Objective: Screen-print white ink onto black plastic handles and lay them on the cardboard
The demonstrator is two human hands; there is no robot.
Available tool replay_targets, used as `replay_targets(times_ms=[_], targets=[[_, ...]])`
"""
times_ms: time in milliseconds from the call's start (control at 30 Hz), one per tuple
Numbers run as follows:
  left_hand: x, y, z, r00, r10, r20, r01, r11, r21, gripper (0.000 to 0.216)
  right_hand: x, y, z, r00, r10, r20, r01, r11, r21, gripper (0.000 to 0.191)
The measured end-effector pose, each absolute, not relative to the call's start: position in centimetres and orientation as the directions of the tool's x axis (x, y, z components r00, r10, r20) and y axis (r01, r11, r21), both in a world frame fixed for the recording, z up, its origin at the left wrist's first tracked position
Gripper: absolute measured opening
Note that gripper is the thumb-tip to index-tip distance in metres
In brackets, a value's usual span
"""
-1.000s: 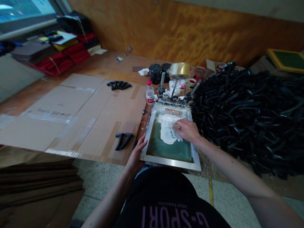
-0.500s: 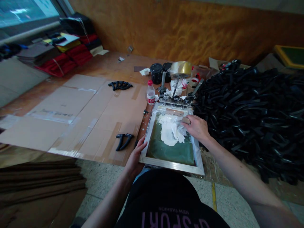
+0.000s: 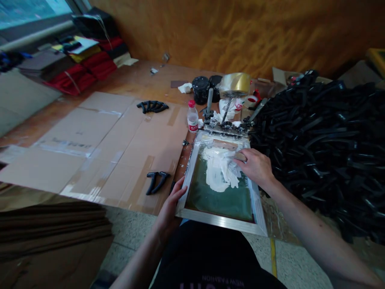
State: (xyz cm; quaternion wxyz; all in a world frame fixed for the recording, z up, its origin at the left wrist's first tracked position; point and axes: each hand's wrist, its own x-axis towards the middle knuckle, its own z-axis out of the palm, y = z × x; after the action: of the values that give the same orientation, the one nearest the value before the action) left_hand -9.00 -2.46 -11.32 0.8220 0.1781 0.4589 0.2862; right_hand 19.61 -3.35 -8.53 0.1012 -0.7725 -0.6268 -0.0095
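Note:
A metal-framed printing screen (image 3: 221, 222) with green mesh lies in front of me, smeared with white ink (image 3: 221, 170). My right hand (image 3: 257, 166) is closed on a wooden squeegee (image 3: 239, 156) at the ink's right side. My left hand (image 3: 173, 202) grips the frame's left lower edge, fingers curled over it. Two black curved plastic parts (image 3: 156, 180) lie on the cardboard just left of the frame.
A huge heap of black plastic parts (image 3: 325, 136) fills the right. A water bottle (image 3: 192, 117), black ink cans (image 3: 201, 89), a tape roll (image 3: 236, 83) and rags stand beyond the screen. Flattened cardboard (image 3: 99, 140) covers the table's left; a few more black parts (image 3: 152, 106) lie on it.
My right hand has dragged the squeegee from the middle of the ink toward the right and far side of the screen. The left hand stays on the frame.

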Motion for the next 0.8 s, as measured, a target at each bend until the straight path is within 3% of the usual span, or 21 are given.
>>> replay_targets(times_ms=[267, 367, 600, 800], targets=[[-9.1, -2.4, -12.0, 0.413, 0.610, -0.676, -0.288, 0.792, 0.538, 0.063, 19.5, -3.0, -9.1, 0.196, 0.971, 0.139, 0.967, -0.167, -0.193, 0.016], [-9.1, -2.4, -11.3, 0.376, 0.652, -0.658, -0.274, 0.757, 0.594, 0.068, 19.8, -3.1, -8.8, 0.209, 0.967, 0.143, 0.959, -0.175, -0.222, 0.015], [-9.7, -0.1, -7.0, 0.464, 0.815, -0.347, -0.102, 0.438, 0.893, 0.047, 22.3, -2.2, -5.3, 0.314, 0.939, 0.139, 0.879, -0.232, -0.415, 0.021], [-7.0, 3.7, -3.2, 0.479, 0.869, -0.120, -0.305, 0.293, 0.906, 0.051, 25.2, -0.3, -2.5, 0.372, 0.909, 0.190, 0.720, -0.153, -0.677, 0.029]])
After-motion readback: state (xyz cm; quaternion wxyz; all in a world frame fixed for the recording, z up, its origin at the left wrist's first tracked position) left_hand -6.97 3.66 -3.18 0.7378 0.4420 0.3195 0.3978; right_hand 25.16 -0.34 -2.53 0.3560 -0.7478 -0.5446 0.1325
